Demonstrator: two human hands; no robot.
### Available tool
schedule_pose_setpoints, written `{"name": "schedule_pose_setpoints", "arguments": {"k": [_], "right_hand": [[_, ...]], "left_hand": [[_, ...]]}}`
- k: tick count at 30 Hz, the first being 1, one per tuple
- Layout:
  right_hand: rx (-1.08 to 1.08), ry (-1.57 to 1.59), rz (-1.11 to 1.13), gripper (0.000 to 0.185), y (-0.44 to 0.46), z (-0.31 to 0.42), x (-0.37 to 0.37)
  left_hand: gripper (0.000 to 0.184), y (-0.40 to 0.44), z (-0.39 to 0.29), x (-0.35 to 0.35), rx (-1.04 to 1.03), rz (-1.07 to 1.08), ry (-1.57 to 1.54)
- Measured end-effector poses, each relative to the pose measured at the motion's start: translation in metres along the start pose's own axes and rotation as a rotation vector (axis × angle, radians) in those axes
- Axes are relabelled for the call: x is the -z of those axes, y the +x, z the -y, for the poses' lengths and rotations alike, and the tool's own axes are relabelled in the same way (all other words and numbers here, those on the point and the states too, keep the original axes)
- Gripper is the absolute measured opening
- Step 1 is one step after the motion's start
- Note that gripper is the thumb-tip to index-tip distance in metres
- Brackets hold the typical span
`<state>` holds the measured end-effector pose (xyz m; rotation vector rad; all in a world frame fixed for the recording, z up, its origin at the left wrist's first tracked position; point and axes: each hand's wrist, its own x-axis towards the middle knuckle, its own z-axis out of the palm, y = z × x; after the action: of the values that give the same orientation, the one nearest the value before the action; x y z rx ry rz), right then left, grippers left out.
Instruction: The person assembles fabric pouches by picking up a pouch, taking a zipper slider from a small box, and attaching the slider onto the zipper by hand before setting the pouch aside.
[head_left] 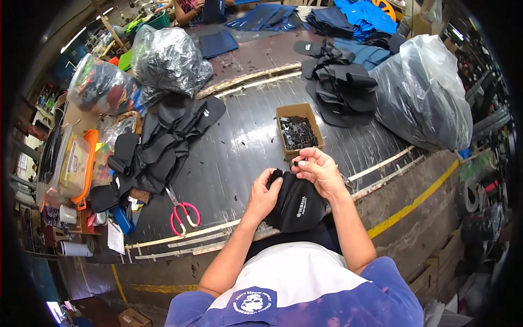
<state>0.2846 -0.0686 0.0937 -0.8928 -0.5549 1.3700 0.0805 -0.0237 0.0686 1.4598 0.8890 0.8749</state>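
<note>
Mid-frame, our left hand [263, 197] pinches the black cap [291, 210], and our right hand [321, 173] pinches a small black piece [296, 163] above it.

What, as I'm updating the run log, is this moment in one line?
Left hand: holds black cap | Right hand: pinches small black piece | Nearby: box of small black parts, pink-handled scissors

The dark work table [234, 180] spans the centre of the frame, its surface glossy with reflected light. The concrete floor [218, 272] carries yellow line markings [417, 199] at lower left and right. Lit tube lamps [73, 40] are located at upper left and upper right.
</note>
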Motion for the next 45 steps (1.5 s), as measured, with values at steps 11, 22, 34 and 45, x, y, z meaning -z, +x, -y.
{"name": "schedule_pose_setpoints", "arguments": {"k": [11, 22, 34, 45], "right_hand": [[-0.115, -0.114, -0.057, 0.024, -0.012, -0.042, 0.022], [-0.063, -0.161, -0.043, 0.021, -0.011, -0.059, 0.026], [-0.191, 0.131, -0.103, 0.021, -0.018, -0.038, 0.014], [-0.063, -0.035, -0.161, 0.032, -0.022, -0.038, -0.002]], "left_hand": [[0.018, -0.005, 0.038, -0.012, -0.061, -0.039, 0.099], [0.019, -0.006, 0.031, -0.011, -0.093, -0.027, 0.189], [0.014, -0.005, 0.034, -0.010, -0.102, 0.009, 0.169], [0.013, -0.006, 0.040, -0.013, -0.091, -0.056, 0.023]]}}
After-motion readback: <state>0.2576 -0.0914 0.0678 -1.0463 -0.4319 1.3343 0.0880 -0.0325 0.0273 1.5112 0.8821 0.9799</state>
